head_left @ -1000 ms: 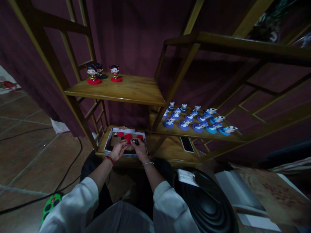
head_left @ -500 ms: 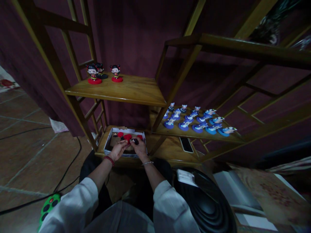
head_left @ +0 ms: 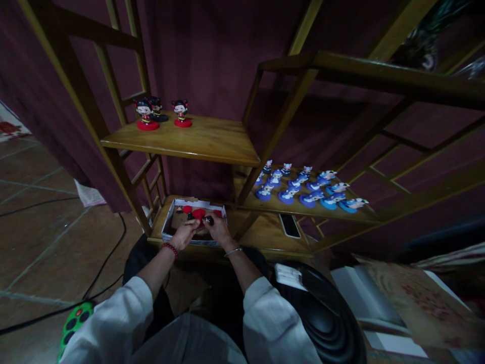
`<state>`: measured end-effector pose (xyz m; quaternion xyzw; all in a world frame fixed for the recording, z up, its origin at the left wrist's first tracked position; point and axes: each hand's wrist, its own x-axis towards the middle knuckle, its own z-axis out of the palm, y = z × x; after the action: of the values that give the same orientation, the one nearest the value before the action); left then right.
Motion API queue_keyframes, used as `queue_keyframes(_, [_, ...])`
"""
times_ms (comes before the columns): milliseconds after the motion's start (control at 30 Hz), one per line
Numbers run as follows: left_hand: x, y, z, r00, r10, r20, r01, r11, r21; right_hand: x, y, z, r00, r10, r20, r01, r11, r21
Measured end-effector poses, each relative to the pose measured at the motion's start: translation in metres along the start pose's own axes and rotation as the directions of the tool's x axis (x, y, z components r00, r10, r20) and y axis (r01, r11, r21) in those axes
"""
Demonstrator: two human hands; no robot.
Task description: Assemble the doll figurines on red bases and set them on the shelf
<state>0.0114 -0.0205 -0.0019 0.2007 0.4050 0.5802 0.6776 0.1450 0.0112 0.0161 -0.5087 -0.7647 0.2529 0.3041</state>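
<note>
Both my hands are together over a shallow cardboard box (head_left: 166,233) on the low shelf. My right hand (head_left: 220,230) is closed around a small figurine (head_left: 208,220) with a black head. My left hand (head_left: 185,234) has its fingers closed at the lower end of that figurine, by a red round base (head_left: 198,214); its exact grip is partly hidden. Inside the box lie another red disc (head_left: 187,209) and small dark figurine parts (head_left: 179,209). On the shelf above stand a red-based figurine (head_left: 182,114), a second one (head_left: 145,115) and a dark one behind it.
Several purple- and blue-based figurines (head_left: 289,194) stand in rows on the right shelf. Below them lies a phone (head_left: 290,226). A black ribbed stool (head_left: 322,323) with a white item (head_left: 290,276) is at my right. Cables (head_left: 109,253) and a green-black object (head_left: 76,323) lie at left.
My right hand has turned slightly, and the black-headed figurine has tilted and dipped a little with it. My left hand stays almost where it was.
</note>
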Motion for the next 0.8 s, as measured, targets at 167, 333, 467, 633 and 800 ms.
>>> queue_keyframes(167, [-0.0006,0.0008,0.0012,1.0,-0.004,0.02,0.003,1.0,0.028,0.0024,-0.003,-0.0068,0.995,-0.08,0.063,0.085,0.992,-0.092])
queue_keyframes(333, [0.0001,0.0003,0.0008,0.999,-0.005,0.033,0.004,0.999,0.054,0.004,-0.0022,-0.0085,0.981,-0.152,0.117,0.169,0.975,-0.144])
queue_keyframes(467, [0.0011,-0.0006,-0.0003,0.999,0.001,0.037,-0.003,0.998,0.058,0.0056,-0.0017,-0.01,0.971,-0.187,0.151,0.209,0.966,-0.152])
queue_keyframes(633, [0.0024,-0.0017,-0.0006,1.0,0.001,0.015,-0.002,0.998,0.061,0.0064,-0.0045,-0.0101,0.98,-0.133,0.149,0.155,0.976,-0.151])
queue_keyframes(800, [0.0009,-0.0014,0.0009,1.0,0.022,0.014,-0.023,0.997,0.07,0.0054,-0.0059,-0.0061,0.993,-0.022,0.117,0.033,0.995,-0.093])
